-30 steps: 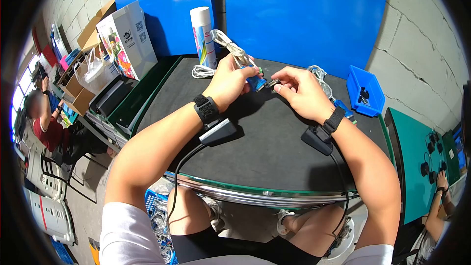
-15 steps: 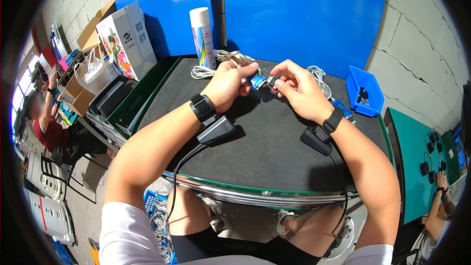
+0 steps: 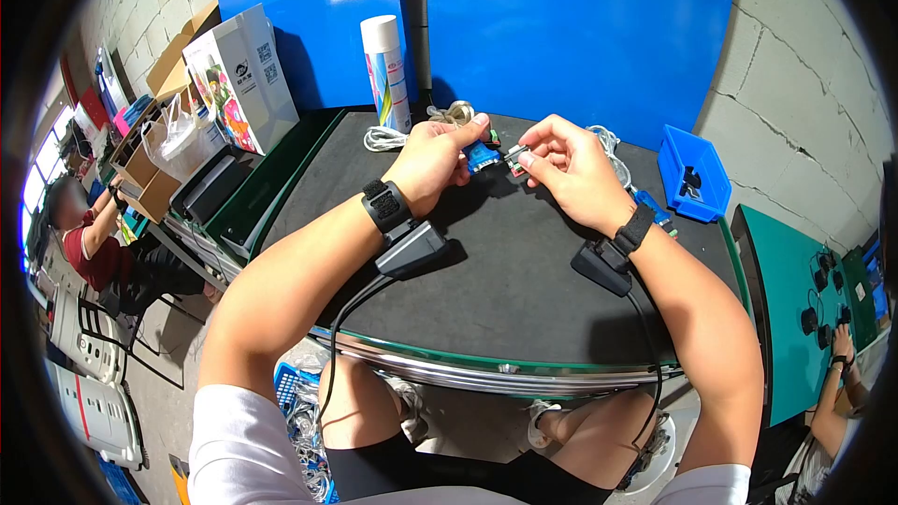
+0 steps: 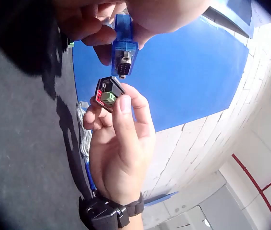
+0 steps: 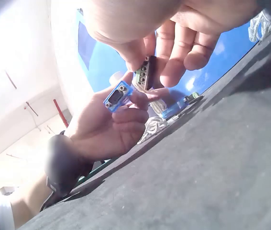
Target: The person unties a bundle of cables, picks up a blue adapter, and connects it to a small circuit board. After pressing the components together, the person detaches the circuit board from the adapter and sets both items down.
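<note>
My left hand [image 3: 430, 164] grips a blue serial connector [image 4: 124, 50], its pin face turned toward my other hand. Between right thumb and fingers I pinch a small black terminal adapter [image 4: 108, 91] with a green block and red marking. That right hand [image 3: 580, 173] faces the left one over the black mat [image 3: 486, 271], and a narrow gap separates connector and adapter in the left wrist view. Behind the left hand lies a coiled pale cable [image 3: 456, 112]. Another blue connector [image 5: 173, 110] with a green block shows beyond the hands in the right wrist view.
A spray can [image 3: 385, 75] stands behind my left hand beside a white cable coil [image 3: 383, 137]. To the right are another coil [image 3: 610, 142], a blue connector [image 3: 655, 209] and a blue bin [image 3: 697, 173]. A paper bag [image 3: 243, 79] stands left; people sit at both sides.
The cable coil behind my left hand has come down from beside the can. My left hand has tilted the blue connector, and the adapter has turned in my right fingers.
</note>
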Available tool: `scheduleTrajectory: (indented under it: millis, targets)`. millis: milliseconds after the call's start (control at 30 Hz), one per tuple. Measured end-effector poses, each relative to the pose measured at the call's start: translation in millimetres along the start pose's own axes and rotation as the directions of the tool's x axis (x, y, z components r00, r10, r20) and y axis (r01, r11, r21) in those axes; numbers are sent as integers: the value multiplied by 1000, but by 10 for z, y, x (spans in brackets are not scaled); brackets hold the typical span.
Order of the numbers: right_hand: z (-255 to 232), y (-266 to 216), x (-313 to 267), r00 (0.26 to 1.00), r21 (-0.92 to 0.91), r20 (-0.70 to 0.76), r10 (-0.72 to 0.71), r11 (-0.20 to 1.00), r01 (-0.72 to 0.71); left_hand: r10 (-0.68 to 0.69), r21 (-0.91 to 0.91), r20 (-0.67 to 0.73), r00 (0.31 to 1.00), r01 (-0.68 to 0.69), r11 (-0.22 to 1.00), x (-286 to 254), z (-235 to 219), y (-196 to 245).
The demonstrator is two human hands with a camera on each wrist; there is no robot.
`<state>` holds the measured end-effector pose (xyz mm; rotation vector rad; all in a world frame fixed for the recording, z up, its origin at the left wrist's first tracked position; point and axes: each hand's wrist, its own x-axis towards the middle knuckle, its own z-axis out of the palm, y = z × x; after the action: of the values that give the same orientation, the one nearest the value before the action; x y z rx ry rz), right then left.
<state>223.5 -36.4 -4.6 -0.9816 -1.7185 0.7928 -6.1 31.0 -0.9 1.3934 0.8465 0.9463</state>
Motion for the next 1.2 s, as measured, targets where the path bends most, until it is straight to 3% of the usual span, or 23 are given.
scheduleTrajectory:
  millis: [167, 233, 433, 1033, 1200]
  targets:
    - [12, 10, 7, 999, -6, -11, 40, 999, -40, 4, 52, -9, 1000, -4, 999, 20, -15, -32]
    - [15, 6, 10, 999, -16, -17, 45, 999, -45, -54, 68, 18, 998, 53, 996, 5, -2, -17]
    - [3, 2, 10, 999, -137, -16, 42, 990, -44, -98, 85, 5, 995, 97, 992, -18, 29, 1]
    - [-20, 35, 12, 999, -203, -2, 43, 978, -43, -81, 159, -16, 997, 83, 984, -52, 66, -8]
    - [3, 49, -3, 998, -160, -34, -47, 986, 41, -67, 195, -34, 997, 72, 978, -92, 114, 24]
